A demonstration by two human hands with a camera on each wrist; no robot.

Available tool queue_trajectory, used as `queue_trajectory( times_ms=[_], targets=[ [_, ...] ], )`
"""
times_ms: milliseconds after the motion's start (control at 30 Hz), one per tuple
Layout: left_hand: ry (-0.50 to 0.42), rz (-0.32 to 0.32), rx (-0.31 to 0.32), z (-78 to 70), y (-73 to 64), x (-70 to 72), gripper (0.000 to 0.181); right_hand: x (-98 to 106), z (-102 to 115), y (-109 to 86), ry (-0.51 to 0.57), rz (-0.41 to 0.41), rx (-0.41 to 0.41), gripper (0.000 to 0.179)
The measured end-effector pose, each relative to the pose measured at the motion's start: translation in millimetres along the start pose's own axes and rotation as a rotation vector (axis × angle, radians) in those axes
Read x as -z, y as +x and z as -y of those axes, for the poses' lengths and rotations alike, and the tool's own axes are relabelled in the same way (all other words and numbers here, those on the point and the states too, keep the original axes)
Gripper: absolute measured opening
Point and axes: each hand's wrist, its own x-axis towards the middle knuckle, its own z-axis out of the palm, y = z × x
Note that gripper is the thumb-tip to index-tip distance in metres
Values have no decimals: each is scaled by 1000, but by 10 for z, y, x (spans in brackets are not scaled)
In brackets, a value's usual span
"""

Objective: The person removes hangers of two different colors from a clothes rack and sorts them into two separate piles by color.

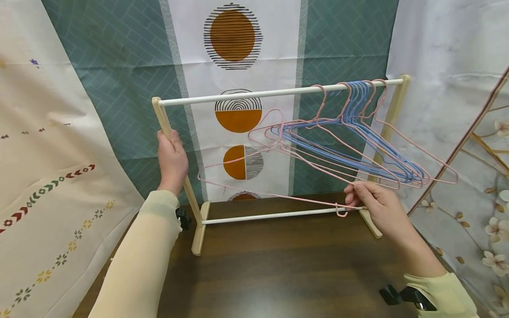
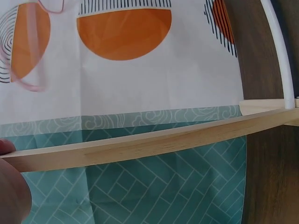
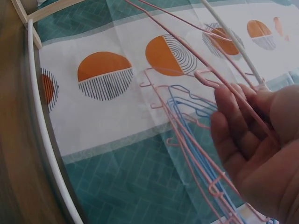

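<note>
My left hand (image 1: 172,159) grips the left wooden post (image 1: 192,198) of a small clothes rack, below its white top rail (image 1: 238,95). The same post crosses the left wrist view, with part of the thumb at its left edge. My right hand (image 1: 377,205) pinches a pink hanger (image 1: 286,197) by its right corner. That hanger is tilted in front of the rack, its hook below the top rail and off it. Several blue hangers (image 1: 351,117) hang bunched at the rail's right part, with several pink hangers (image 1: 321,106) on either side of them.
A white lower rail (image 1: 274,215) joins the rack's wooden feet (image 1: 200,234) on a dark brown table (image 1: 258,274). Behind hangs a green and white cloth (image 1: 119,88) with orange circles. Patterned cloths (image 1: 51,154) flank the left and right sides.
</note>
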Motion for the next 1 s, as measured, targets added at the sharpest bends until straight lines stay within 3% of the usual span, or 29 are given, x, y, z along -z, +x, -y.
queue_trajectory(
  times_ms=[400,833,1000],
  targets=[
    [-9,-4,-5,15,21,-9,58,-177,-240,-119,158,295,-150,35],
    [-17,19,-7,-13,2,-65,60,-496,-596,-257,323,490,-269,37],
    [-13,1,3,-22,11,-38,61,-685,-678,-261,355,552,-323,38]
  ],
)
